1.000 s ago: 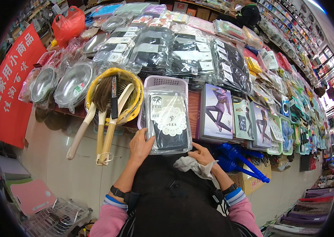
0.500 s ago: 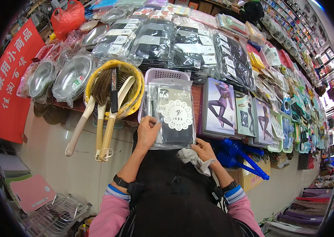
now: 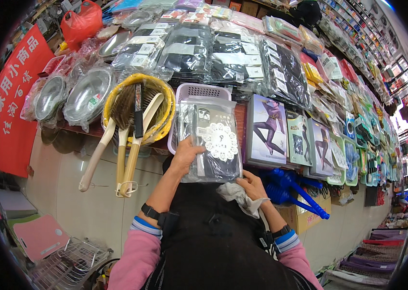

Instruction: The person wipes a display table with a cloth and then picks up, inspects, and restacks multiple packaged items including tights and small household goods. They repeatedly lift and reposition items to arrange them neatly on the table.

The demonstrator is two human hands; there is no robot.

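Note:
My left hand (image 3: 184, 157) grips the left edge of a clear plastic packet (image 3: 211, 140) holding dark fabric with a white lace-like round label. The packet stands partly in a lilac plastic basket (image 3: 199, 92) on the stall. My right hand (image 3: 252, 186) is just below the packet's lower right corner, closed on a crumpled grey-white cloth (image 3: 235, 195).
A yellow basket (image 3: 158, 94) with long-handled brushes sits left of the lilac one. Wrapped metal pans (image 3: 88, 94), stacks of dark packets (image 3: 199, 53), boxed hosiery (image 3: 267, 130), blue plastic tools (image 3: 293, 188), a red banner (image 3: 8, 104) and floor racks (image 3: 64, 263) surround the stall.
The view has shifted down slightly. My left hand has slid up the packet's left edge and the packet is lifted a little higher in the basket. My right hand still holds the cloth.

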